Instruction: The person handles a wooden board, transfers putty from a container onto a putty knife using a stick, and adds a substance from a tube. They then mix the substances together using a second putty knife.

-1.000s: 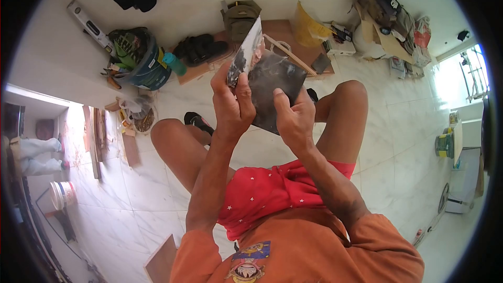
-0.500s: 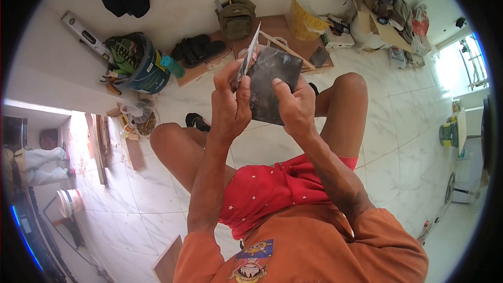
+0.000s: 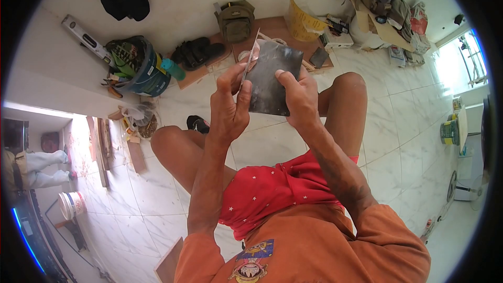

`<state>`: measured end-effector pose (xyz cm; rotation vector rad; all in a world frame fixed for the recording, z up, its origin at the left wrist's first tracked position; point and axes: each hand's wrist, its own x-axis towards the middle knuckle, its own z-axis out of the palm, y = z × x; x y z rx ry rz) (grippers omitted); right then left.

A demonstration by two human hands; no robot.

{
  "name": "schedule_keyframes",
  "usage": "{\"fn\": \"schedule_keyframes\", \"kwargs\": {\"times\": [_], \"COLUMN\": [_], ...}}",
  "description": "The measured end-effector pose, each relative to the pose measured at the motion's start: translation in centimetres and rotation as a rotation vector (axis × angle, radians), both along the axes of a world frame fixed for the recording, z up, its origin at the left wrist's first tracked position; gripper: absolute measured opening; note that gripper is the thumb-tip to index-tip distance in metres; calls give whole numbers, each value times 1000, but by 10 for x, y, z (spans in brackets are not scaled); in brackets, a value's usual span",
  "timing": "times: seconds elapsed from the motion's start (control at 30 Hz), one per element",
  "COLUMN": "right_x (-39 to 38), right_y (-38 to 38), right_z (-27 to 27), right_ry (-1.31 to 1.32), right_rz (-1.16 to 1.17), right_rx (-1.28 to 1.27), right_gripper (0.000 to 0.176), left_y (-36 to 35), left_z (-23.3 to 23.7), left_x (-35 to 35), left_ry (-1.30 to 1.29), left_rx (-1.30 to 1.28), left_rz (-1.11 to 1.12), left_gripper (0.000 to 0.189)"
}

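Observation:
My right hand (image 3: 302, 96) grips a dark grey flat sheet (image 3: 271, 86) with whitish smears, its thumb on the near face and its fingers behind. My left hand (image 3: 230, 102) is closed on a thin flat plate (image 3: 253, 58), seen almost edge-on with a pale, pinkish face. The plate stands along the left edge of the dark sheet, overlapping it in this view. My left thumb is at the sheet's lower left edge. Both are held up in front of me, above the floor between my knees.
By the wall are a filled bucket (image 3: 149, 76), a turquoise bottle (image 3: 173, 68), black sandals (image 3: 196, 52), a green backpack (image 3: 236, 21), a curled yellow sheet (image 3: 303, 22) and piled bags (image 3: 374, 8). A white bucket (image 3: 72, 204) and a person's legs (image 3: 47, 170) are at left.
The dark sheet has risen slightly and its angle has changed. The thin plate has dropped a little at the top, and its pale face now looks pinkish. Both hands keep hold.

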<state>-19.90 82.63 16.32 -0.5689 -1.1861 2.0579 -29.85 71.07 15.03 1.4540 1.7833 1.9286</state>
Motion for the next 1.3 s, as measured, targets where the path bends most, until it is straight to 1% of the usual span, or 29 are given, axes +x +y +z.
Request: {"fn": "schedule_keyframes", "kwargs": {"times": [0.1,0.2,0.3,0.4,0.5,0.53,0.57,0.6,0.63,0.67,0.7,0.73,0.8,0.83,0.93,0.97,1.07,1.1,1.2,1.27,1.3], "right_x": [-2,-4,-5,-3,0,1,1,5,9,11,16,18,25,27,8,7,-5,-2,1,0,1], "right_y": [7,13,18,26,42,50,58,65,71,73,66,65,66,62,57,50,45,40,40,47,53], "right_z": [3,7,9,10,14,15,13,16,23,31,46,54,64,69,68,62,41,39,24,18,16], "right_ry": [25,-4,-19,-35,-14,-3,57,43,25,7,15,-84,-269,-339,8,-48,55,32,-22,-14,-23], "right_rz": [7,-17,-16,11,28,37,75,97,124,154,141,134,111,91,191,261,261,320,312,335,335], "right_rx": [-8,-18,-82,-179,-278,-308,-265,-204,-146,-90,56,285,748,1091,1531,1528,1748,1715,1811,1800,1800], "right_gripper": [26,23,20,19,19,20,22,22,23,23,26,28,32,36,50,63,65,69,70,72,73], "left_y": [-1,-8,-4,-3,-12,-10,-6,-3,1,4,7,8,8,9,10,10,11,11,5,3,1], "left_z": [-3,0,-5,-5,-11,-12,-12,-13,-11,-12,-12,-14,-19,-17,-17,-17,-22,-25,-29,-24,-24], "left_x": [-2,-1,-2,-3,-11,-12,-12,-13,-12,-12,-14,-17,-23,-23,-26,-27,-27,-29,-33,-32,-31], "left_ry": [14,-37,71,102,65,61,51,40,-112,-301,-483,-662,-874,-953,-1173,-1243,-1332,-1323,-1274,-1214,-1206], "left_rx": [5,-115,-86,-63,-285,-229,-173,-118,-34,44,130,219,187,187,230,250,383,387,381,354,356], "left_rz": [3,-3,73,78,214,278,345,416,431,370,307,241,156,118,-24,-79,-201,-200,-167,-105,-109], "left_gripper": [33,34,32,29,28,28,28,28,29,31,34,36,35,34,32,32,31,32,35,35,35]}}
